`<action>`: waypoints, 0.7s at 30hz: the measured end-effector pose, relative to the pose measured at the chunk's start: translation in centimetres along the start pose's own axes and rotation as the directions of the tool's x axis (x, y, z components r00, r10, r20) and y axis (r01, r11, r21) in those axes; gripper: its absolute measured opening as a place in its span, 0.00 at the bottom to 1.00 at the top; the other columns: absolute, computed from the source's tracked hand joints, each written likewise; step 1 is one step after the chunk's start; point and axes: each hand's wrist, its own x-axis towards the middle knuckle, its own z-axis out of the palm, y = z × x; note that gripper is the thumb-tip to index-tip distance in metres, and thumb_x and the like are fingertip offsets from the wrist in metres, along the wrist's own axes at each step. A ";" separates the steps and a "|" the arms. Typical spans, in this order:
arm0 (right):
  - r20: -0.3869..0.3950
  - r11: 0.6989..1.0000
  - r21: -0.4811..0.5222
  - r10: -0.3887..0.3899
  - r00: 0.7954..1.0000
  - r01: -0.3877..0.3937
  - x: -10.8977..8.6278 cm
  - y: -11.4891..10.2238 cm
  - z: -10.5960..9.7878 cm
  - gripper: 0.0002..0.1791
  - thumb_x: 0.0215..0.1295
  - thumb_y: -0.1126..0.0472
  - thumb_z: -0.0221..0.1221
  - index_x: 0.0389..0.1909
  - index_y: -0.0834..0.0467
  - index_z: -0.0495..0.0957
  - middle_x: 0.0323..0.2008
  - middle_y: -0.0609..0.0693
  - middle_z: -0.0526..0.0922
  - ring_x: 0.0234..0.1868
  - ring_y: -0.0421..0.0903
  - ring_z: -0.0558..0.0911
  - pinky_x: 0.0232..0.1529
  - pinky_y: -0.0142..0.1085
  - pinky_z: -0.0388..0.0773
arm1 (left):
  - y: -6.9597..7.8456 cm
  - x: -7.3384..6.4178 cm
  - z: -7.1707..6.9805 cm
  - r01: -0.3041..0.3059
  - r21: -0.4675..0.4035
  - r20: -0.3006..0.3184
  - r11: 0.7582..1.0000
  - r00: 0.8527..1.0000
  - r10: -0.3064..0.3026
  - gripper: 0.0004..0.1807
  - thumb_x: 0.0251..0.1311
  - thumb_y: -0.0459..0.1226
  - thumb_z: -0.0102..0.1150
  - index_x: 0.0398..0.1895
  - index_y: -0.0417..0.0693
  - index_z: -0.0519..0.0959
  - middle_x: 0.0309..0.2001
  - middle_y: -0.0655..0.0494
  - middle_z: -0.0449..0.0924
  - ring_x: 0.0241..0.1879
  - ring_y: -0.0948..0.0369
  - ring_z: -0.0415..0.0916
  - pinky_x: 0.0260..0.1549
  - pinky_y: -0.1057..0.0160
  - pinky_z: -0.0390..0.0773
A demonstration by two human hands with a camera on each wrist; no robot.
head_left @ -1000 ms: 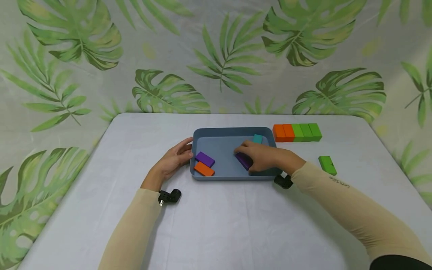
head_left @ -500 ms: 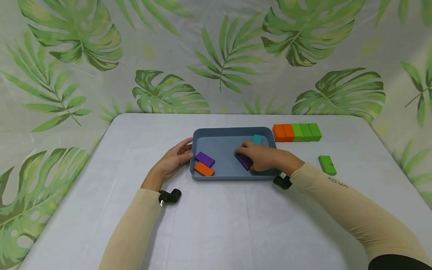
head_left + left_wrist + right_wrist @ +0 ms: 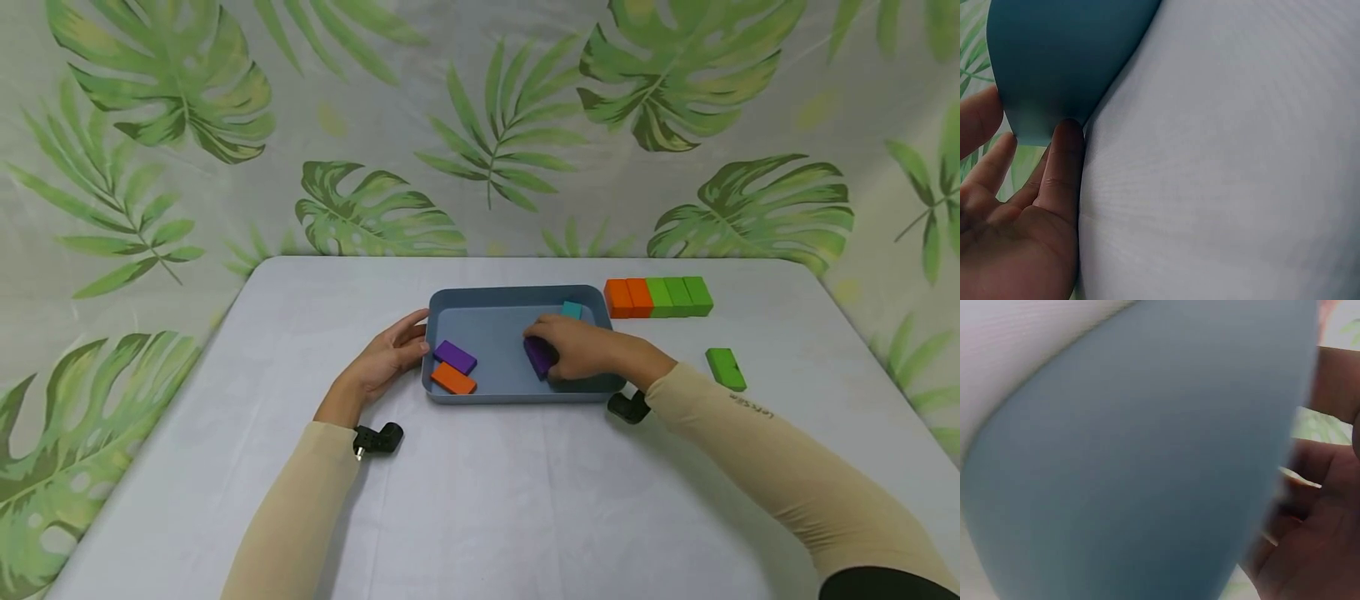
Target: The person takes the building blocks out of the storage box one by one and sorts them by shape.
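Note:
My right hand [image 3: 579, 346] reaches over the right side of a blue-grey tray [image 3: 495, 398] and grips a purple block [image 3: 537, 358] between thumb and fingers. The block is tilted, its right part hidden by the hand. My left hand [image 3: 386, 360] rests against the tray's left end. In the left wrist view its fairly straight fingers [image 3: 1060, 169] touch the tray's outer wall [image 3: 1054, 75]. Another purple block [image 3: 455, 357] and an orange block [image 3: 453, 378] lie side by side at the tray's left. A teal block [image 3: 572, 310] shows behind my right hand.
Right of the tray, a row of orange blocks [image 3: 628, 298] and green blocks [image 3: 678, 297] stands close to its back corner. A single green block [image 3: 725, 369] lies nearer on the white tablecloth [image 3: 480, 500]. In the right wrist view the tray wall [image 3: 1135, 456] covers most of the picture.
In my right hand the purple block has turned and tipped up slightly. My left hand stays at the tray's end, and the other blocks lie as before.

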 end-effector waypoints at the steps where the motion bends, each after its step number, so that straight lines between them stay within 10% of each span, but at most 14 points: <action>1: -0.008 1.000 0.001 -0.002 1.000 0.002 0.0 0.0 -0.1 0.36 0.56 0.63 0.66 0.68 0.63 0.69 0.63 0.60 0.73 0.55 0.52 0.76 0.59 0.48 0.79 | 0.0 0.0 0.0 0.000 0.002 0.000 1.000 1.000 0.000 0.38 0.71 0.29 0.49 0.80 0.56 0.50 0.78 0.44 0.52 0.77 0.49 0.54 0.76 0.47 0.57; 21: -0.191 0.957 0.281 -0.022 0.981 0.076 -1.4 -0.3 -2.9 0.38 0.56 0.62 0.68 0.69 0.61 0.67 0.60 0.57 0.73 0.57 0.53 0.76 0.56 0.48 0.82 | -0.1 0.1 -0.1 -0.006 -0.002 0.002 1.000 1.000 0.006 0.37 0.71 0.29 0.49 0.80 0.55 0.50 0.78 0.43 0.53 0.77 0.48 0.55 0.76 0.46 0.57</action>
